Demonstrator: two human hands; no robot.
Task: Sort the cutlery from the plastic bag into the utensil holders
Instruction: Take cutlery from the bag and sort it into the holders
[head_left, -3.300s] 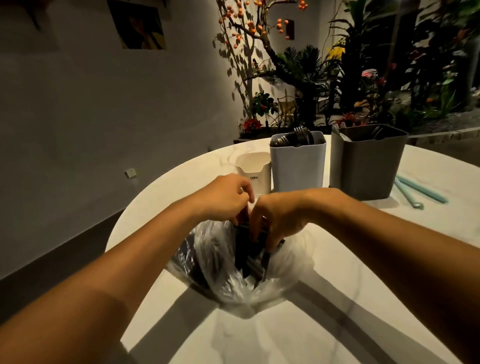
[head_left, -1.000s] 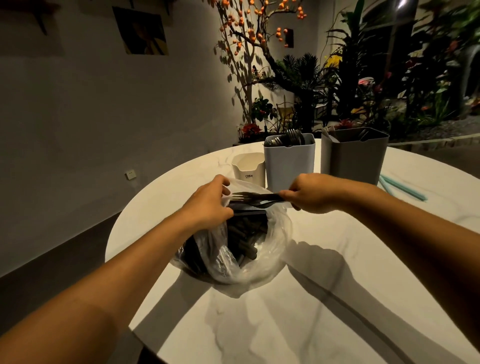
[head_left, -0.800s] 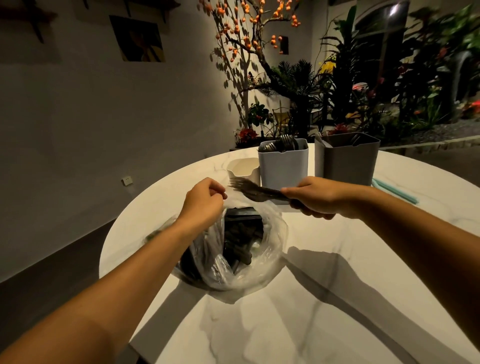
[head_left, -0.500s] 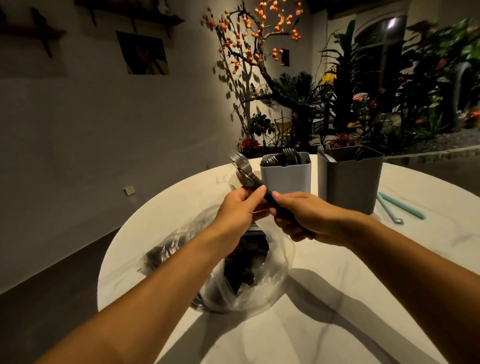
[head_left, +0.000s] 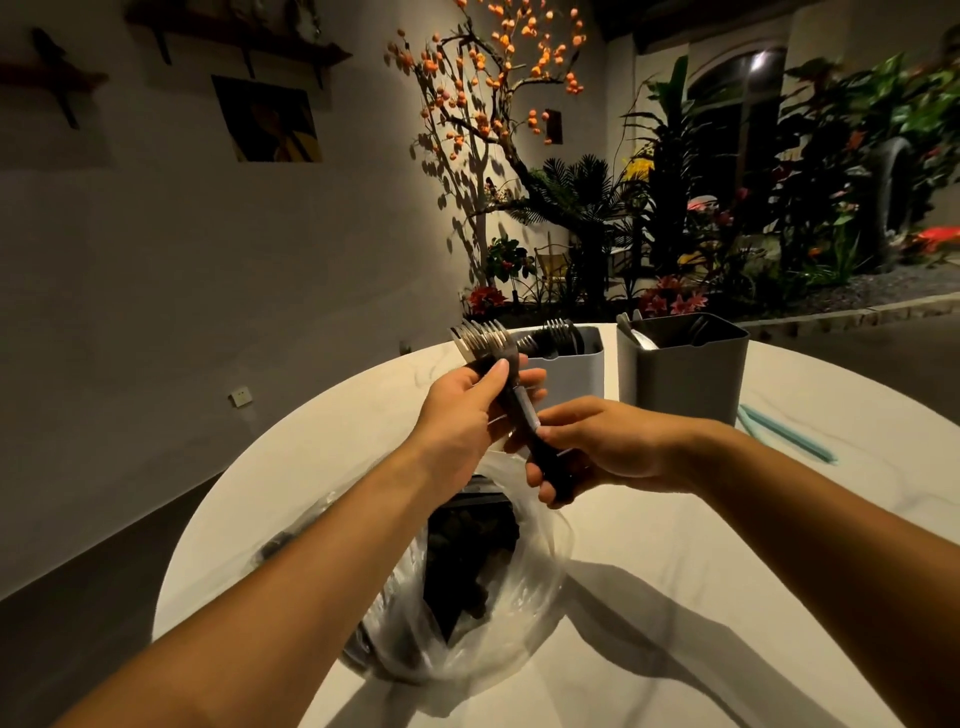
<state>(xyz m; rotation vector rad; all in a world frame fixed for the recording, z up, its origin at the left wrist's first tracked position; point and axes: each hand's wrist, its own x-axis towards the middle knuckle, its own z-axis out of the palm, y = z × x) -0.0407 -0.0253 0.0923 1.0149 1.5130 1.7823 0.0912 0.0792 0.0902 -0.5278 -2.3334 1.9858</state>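
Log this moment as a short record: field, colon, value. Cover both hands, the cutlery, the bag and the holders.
left hand: grips the forks just below the tines
right hand: grip on the forks' dark handles
forks: a bunch, tines up, held above the bag
plastic bag: on the white table, open, dark cutlery inside
light grey holder: upright, holds forks
dark grey holder: upright, contents unclear
teal sticks: flat on the table, right of the holders

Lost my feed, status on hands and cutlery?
Both hands on the forks: left hand near the tines, right hand on the handles. White holder just behind. Nothing blocking.
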